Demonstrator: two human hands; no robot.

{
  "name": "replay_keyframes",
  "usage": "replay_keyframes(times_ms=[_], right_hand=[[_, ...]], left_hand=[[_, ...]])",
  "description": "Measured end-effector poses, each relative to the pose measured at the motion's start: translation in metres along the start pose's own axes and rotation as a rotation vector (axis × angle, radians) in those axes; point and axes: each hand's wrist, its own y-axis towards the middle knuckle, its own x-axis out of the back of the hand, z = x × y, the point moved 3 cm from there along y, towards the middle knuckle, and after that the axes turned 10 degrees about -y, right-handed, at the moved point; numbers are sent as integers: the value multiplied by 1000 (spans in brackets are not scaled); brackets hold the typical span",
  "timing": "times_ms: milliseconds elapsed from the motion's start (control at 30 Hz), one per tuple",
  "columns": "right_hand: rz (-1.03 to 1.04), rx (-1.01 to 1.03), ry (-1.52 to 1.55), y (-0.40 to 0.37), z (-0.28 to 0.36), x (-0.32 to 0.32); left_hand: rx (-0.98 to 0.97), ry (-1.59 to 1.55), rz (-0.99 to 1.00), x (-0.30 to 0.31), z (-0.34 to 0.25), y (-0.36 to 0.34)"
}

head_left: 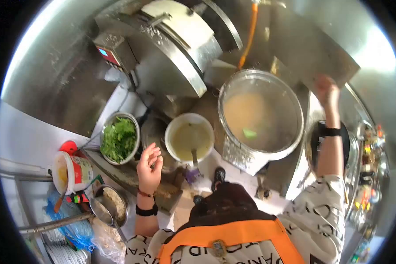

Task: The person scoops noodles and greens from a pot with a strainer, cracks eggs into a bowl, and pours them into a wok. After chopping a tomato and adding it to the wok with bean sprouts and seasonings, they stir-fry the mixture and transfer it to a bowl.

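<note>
My left hand (149,169) is raised with its fingers loosely apart and nothing in it, between a steel bowl of green leaves (119,139) and a white bowl of pale broth (190,137) with a ladle handle in it. At the right, my right hand (327,91) is stretched forward beyond the large steaming pot (299,125); it is blurred, its fingers look curled, and what it may hold cannot be made out. A light green piece (249,133) floats in the pot's brownish liquid.
A steel machine (171,57) stands at the back, beside a control box (114,50) and an orange hose (251,35). A white tub (72,172) and a steel bowl with a ladle (112,204) are at the left. Bottles and jars (367,176) line the right side.
</note>
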Motion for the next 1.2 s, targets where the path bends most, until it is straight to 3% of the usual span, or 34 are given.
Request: replay_keyframes(times_ms=[33, 67, 100, 200, 233, 267, 300, 333, 400, 433, 533, 567, 600, 667, 733, 767, 833, 900, 967, 1033, 1100, 1133, 1167, 1200], right_hand=[[-69, 54, 18, 28, 33, 25], [-47, 305, -777, 46, 76, 31], [-252, 582, -1544, 63, 119, 37], [-243, 549, -1723, 134, 93, 104], [-53, 303, -1798, 136, 96, 110], [-122, 297, -1551, 155, 70, 138], [-12, 361, -1675, 157, 55, 153], [66, 348, -1506, 150, 51, 162], [-17, 728, -1650, 102, 83, 131], [16, 959, -1310, 70, 108, 109], [238, 408, -1301, 16, 128, 99], [265, 387, -1342, -7, 159, 58], [294, 365, -1383, -31, 190, 17], [466, -37, -1560, -40, 227, -17], [512, -153, -1745, -50, 232, -22], [496, -155, -1753, -51, 230, -20], [333, -163, -1459, -50, 215, 4], [206, -251, -917, -60, 208, 21], [42, -158, -947, -74, 239, -1], [-47, -131, -967, -90, 253, -2], [-196, 20, -1019, -116, 270, -2], [-294, -8, -988, -129, 272, -9], [-303, -15, -989, -140, 269, -18], [-292, 93, -1027, -147, 268, -37]], left_hand=[[-6, 25, -4, 1, 11, 20], [-5, 52, -16, 4, 18, 42], [-4, 73, -30, 5, 24, 66], [-6, 76, -148, 16, 48, 135], [44, 80, -214, 23, 58, 153], [42, 79, -231, 28, 61, 170], [176, -82, -312, 34, 69, 184], [310, -252, -393, 39, 78, 197], [347, -348, -473, 57, 88, 225], [296, -419, -422, 77, 110, 247], [170, -53, -444, 124, 126, 314], [6, -53, -534, 149, 154, 347], [85, 75, -583, 155, 144, 368], [3, 93, -656, 168, 134, 404], [-85, 106, -717, 172, 135, 431], [-107, 76, -683, 177, 140, 443], [-187, 159, -671, 189, 159, 463], [-234, 119, -693, 182, 148, 453], [-272, 103, -708, 163, 118, 433], [-243, 76, -724, 173, 141, 445], [-253, -46, -824, 176, 145, 452], [-119, -46, -814, 171, 132, 448], [-123, -47, -803, 172, 127, 445], [-76, -168, -732, 174, 125, 443]])
